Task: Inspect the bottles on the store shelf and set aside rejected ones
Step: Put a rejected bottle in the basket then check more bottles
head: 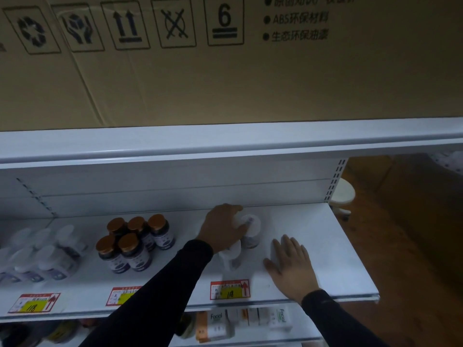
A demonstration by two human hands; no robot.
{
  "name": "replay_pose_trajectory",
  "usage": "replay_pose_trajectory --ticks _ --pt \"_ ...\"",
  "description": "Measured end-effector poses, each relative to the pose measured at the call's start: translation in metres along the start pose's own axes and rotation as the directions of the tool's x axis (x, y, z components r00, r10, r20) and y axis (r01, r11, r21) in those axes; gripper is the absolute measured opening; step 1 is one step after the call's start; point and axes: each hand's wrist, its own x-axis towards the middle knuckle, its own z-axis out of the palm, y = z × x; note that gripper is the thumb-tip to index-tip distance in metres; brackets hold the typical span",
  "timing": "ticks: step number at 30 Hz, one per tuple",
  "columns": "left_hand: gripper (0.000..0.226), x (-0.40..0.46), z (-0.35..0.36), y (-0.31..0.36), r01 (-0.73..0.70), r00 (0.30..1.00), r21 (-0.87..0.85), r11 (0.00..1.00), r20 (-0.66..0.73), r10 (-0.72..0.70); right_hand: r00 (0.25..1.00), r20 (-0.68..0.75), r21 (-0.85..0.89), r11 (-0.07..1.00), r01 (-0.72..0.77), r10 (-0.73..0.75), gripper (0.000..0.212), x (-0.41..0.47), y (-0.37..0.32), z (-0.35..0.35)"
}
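My right hand's (290,265) fingers (288,246) lie straight and slightly spread, palm flat on the white shelf (338,259), near its front edge and toward its right end, holding nothing. Just left of it a white-capped bottle (231,256) stands close to the front edge, above a red and yellow price tag (230,289) on the shelf lip. Farther in, my left hand (223,227) curls its fingers over the cap of another white-capped bottle (250,230), gripping it from above; this bottle stands about mid-depth on the shelf, right behind the first. Whether a further bottle sits under my palm, I cannot tell. Left of my forearm, five dark bottles with copper caps (134,240) cluster in the middle of the shelf. Toward the left end stands a blurred group of white-capped bottles (42,256). Above the shelf top leans a cardboard box (225,71) printed with handling symbols.
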Motion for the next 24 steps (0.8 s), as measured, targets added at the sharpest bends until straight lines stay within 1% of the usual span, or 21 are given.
replay_pose_trajectory --ticks 2,4,7,10,12,13,15,16,18,20,22,24 --pt "0.078 -0.001 0.0 0.015 -0.054 0.997 0.076 0.996 0.062 0.049 1.0 0.007 -0.003 1.0 0.004 -0.004 0.084 0.0 -0.001 -0.001" --pt "0.084 0.001 0.006 0.023 -0.091 0.993 0.152 0.984 0.09 0.078 1.0 0.012 -0.004 1.0 0.017 -0.017 0.091 -0.001 -0.003 -0.004" --pt "0.069 0.007 0.016 0.024 -0.073 0.997 0.183 0.98 0.052 0.065 0.999 0.039 -0.028 0.999 0.026 -0.025 0.095 -0.003 -0.004 -0.011" --pt "0.065 0.009 0.02 0.025 -0.063 0.998 0.175 0.982 0.016 0.061 0.996 0.093 -0.023 1.0 0.016 -0.014 0.091 -0.002 -0.005 -0.02" --pt "0.053 0.009 0.018 0.028 -0.028 0.999 0.088 0.996 -0.019 0.03 0.992 0.125 0.011 1.0 0.011 -0.013 0.078 -0.001 -0.006 -0.032" --pt "0.049 0.009 0.015 0.03 -0.018 0.999 0.044 0.999 -0.032 0.019 0.991 0.13 0.087 0.996 -0.015 0.004 0.069 0.0 -0.007 -0.038" --pt "0.054 0.007 0.007 0.037 -0.029 0.998 -0.039 0.999 -0.051 0.027 0.992 0.118 0.279 0.957 -0.074 0.042 0.057 0.0 -0.01 -0.052" --pt "0.055 0.003 0.0 0.042 -0.035 0.998 -0.097 0.995 -0.062 0.029 0.994 0.094 0.34 0.936 -0.085 0.056 0.054 0.0 -0.012 -0.058" --pt "0.045 -0.004 -0.013 0.047 -0.027 0.997 -0.203 0.979 -0.082 0.01 0.996 0.003 0.432 0.899 -0.079 0.086 0.045 -0.003 -0.017 -0.067" --pt "0.034 -0.009 -0.021 0.047 -0.013 0.994 -0.291 0.957 -0.106 -0.019 0.988 -0.108 0.555 0.831 -0.034 0.113 0.037 -0.006 -0.023 -0.074" --pt "0.028 -0.013 -0.026 0.043 0.047 0.989 -0.414 0.909 -0.106 -0.099 0.977 -0.174 0.663 0.749 0.021 0.127 0.033 -0.009 -0.032 -0.081" --pt "0.021 -0.018 -0.03 0.039 0.091 0.982 -0.54 0.836 -0.092 -0.167 0.975 -0.194 0.741 0.668 0.071 0.112 0.03 -0.012 -0.043 -0.088"
